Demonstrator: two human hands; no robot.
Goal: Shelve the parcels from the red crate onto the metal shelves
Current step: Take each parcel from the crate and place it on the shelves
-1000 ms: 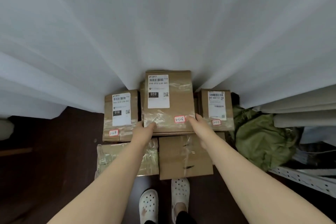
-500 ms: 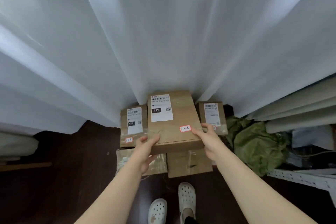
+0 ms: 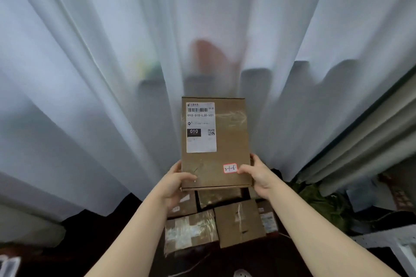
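The person holds a flat cardboard parcel (image 3: 225, 141) upright in front of the sheer white curtain (image 3: 90, 74), its face toward them. The left hand (image 3: 177, 181) grips its lower left edge, thumb on the face and fingers curled behind. The right hand (image 3: 256, 174) pinches the lower right edge, thumb just beside the handwritten sticker (image 3: 230, 168) reading 3-1-6. Below the parcel, more taped parcels (image 3: 238, 225) lie on the dark floor; no red crate shows. I'd take that sticker for a shelf code, so read it before turning. Both grips sit low, so the top may tip: slide one hand underneath. A pale perforated metal rail (image 3: 382, 240), lower right of the parcel, may be the shelving; I can't be sure.
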